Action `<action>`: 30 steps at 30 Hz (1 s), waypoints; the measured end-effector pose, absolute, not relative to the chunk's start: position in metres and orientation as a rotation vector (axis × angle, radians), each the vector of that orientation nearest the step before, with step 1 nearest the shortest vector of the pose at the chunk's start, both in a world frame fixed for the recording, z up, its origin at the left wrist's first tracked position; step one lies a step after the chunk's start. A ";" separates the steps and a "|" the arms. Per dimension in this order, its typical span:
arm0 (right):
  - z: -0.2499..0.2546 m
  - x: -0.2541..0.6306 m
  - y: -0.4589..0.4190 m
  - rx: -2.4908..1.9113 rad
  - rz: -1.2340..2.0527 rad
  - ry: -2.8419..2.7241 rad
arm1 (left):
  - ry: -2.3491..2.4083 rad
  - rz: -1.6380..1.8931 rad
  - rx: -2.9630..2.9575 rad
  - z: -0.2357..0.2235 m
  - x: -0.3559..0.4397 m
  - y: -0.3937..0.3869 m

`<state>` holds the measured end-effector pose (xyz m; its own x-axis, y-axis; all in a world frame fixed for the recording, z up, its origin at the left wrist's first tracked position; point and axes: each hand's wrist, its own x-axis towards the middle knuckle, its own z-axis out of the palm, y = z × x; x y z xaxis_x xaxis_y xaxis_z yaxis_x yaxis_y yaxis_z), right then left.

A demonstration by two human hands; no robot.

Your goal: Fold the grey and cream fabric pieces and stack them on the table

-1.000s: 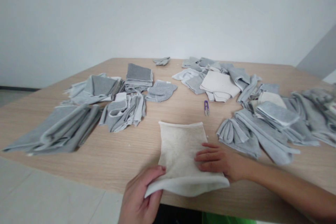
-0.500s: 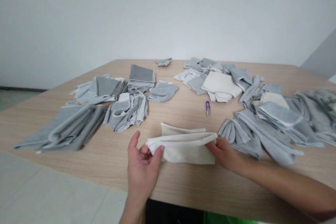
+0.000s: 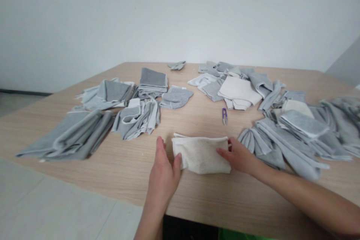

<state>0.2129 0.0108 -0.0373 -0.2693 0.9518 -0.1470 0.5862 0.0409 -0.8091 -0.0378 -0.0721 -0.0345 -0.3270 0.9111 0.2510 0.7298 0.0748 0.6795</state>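
Note:
A cream cloth (image 3: pixel 201 153), folded in half, lies on the wooden table (image 3: pixel 120 165) near its front edge. My left hand (image 3: pixel 164 170) rests at the cloth's left end, thumb pressed onto it and fingers stretched along the side. My right hand (image 3: pixel 239 155) lies flat on the cloth's right end, fingers extended over the fabric.
Piles of grey and white cloths cover the table: folded grey stacks (image 3: pixel 70 137) at left, a stack (image 3: pixel 153 82) at the back, a cream pile (image 3: pixel 239 92) behind, loose grey pieces (image 3: pixel 287 138) at right. Small purple snips (image 3: pixel 224 115) lie just beyond the cloth.
The cream cloth lay open a second ago. Both hands lifted its near edge and folded it over away from me. It now lies flat in half, hands pressing its ends.

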 end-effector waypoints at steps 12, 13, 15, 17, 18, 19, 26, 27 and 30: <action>-0.017 0.215 -0.013 -1.884 0.534 -2.334 | 2.334 0.919 2.044 -0.024 -0.033 -0.066; -0.018 0.215 -0.015 -1.880 0.495 -2.364 | 2.328 1.001 2.080 -0.026 -0.033 -0.066; -0.020 0.215 -0.019 -1.906 0.374 -2.402 | 2.275 1.116 2.145 -0.028 -0.033 -0.068; -0.019 0.216 -0.024 -1.938 0.201 -2.401 | 2.193 1.177 2.212 -0.029 -0.032 -0.071; -0.017 0.216 -0.027 -1.910 0.110 -2.394 | 2.153 1.195 2.251 -0.029 -0.032 -0.073; -0.016 0.216 -0.029 -1.836 0.027 -2.396 | 2.109 1.206 2.297 -0.030 -0.031 -0.075; -0.018 0.197 -0.032 -0.851 -0.132 -2.737 | 1.811 0.976 2.644 -0.037 -0.028 -0.084; -0.022 0.192 -0.030 -0.830 -0.101 -2.777 | 1.814 0.904 2.652 -0.038 -0.028 -0.085; -0.034 0.179 -0.018 -0.866 -0.066 -2.826 | 1.877 0.690 2.629 -0.041 -0.028 -0.087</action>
<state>0.1795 -0.0178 -0.0345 -0.8127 0.5512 0.1886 0.5594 0.8288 -0.0115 -0.0278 -0.0872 -0.0414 0.2717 0.8649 0.4219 0.9322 -0.3454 0.1078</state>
